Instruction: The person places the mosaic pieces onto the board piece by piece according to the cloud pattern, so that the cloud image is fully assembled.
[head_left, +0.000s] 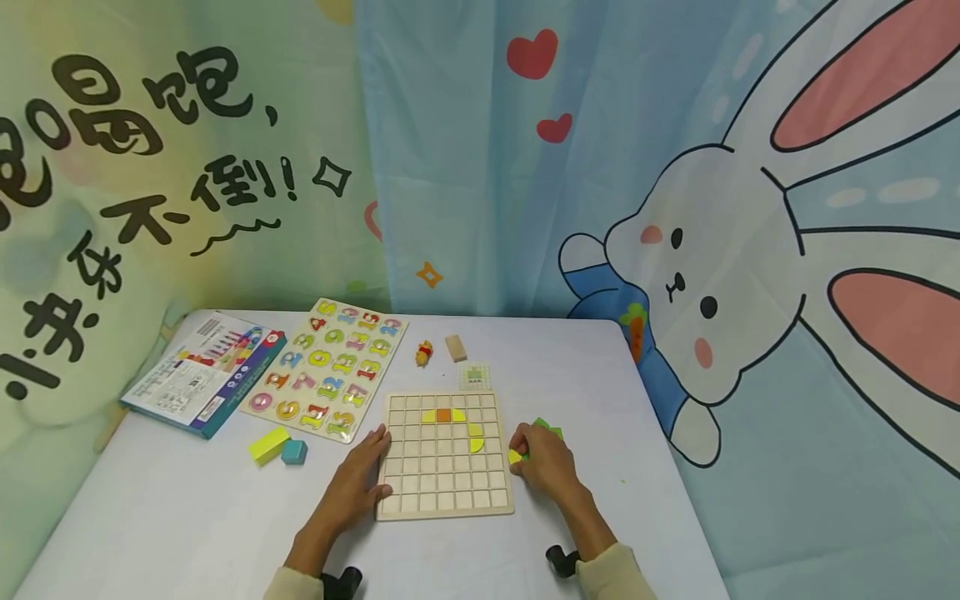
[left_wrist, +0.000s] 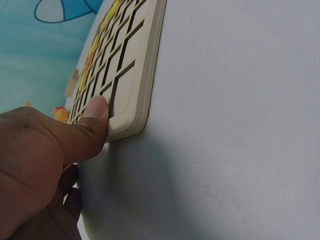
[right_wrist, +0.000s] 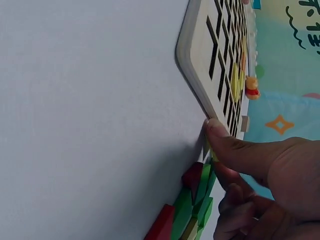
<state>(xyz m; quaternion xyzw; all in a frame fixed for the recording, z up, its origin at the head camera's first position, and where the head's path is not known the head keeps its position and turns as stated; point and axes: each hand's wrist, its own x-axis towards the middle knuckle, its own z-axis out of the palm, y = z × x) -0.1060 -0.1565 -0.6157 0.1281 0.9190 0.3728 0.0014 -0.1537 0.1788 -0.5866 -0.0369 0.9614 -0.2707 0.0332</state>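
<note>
A light wooden grid board point(head_left: 442, 479) lies on the white table. In its upper cells sit an orange square point(head_left: 444, 415) and several yellow pieces point(head_left: 476, 445), some with rounded edges. My left hand point(head_left: 351, 483) rests along the board's left edge, fingers fairly straight. In the left wrist view its thumb point(left_wrist: 95, 110) presses on the board's corner. Just off the right edge, my right hand point(head_left: 551, 462) pinches a small yellow piece point(head_left: 514, 457) between thumb and finger. Beside that hand lie green pieces point(right_wrist: 182, 210) and red pieces point(right_wrist: 162, 220), partly hidden by it in the head view.
A small printed card point(head_left: 474, 377) touches the board's far side. Beyond are a bear figurine point(head_left: 423, 353) and a wooden block point(head_left: 456, 348). To the left lie a letter puzzle board point(head_left: 318, 375), a flat box point(head_left: 206, 371), a yellow block point(head_left: 270, 446) and a teal block point(head_left: 294, 452).
</note>
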